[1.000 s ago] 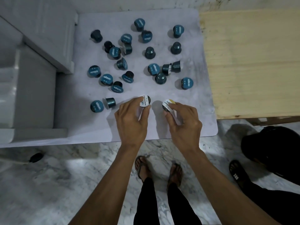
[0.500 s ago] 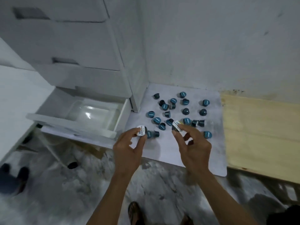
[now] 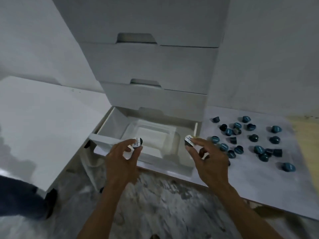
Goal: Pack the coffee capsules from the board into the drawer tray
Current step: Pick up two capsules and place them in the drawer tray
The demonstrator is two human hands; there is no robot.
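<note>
My left hand (image 3: 120, 157) pinches a dark coffee capsule with a white lid (image 3: 137, 143) over the front edge of the open bottom drawer (image 3: 103, 138). My right hand (image 3: 207, 157) holds a second white-lidded capsule (image 3: 188, 141) by the drawer's right front corner. Inside the drawer lies a clear plastic tray (image 3: 151, 133), which looks empty. To the right, several teal and dark capsules (image 3: 259, 149) lie scattered on the pale board (image 3: 276, 187) on the floor.
A white drawer cabinet (image 3: 155, 66) with two closed upper drawers rises behind the open one. A white panel (image 3: 43, 126) lies at the left. A wooden board (image 3: 309, 131) shows at the far right. Marble floor (image 3: 155, 204) is below my arms.
Both hands lifted a capsule each off the board and carried them left to the open drawer. My view swung up and left, from the board to the cabinet.
</note>
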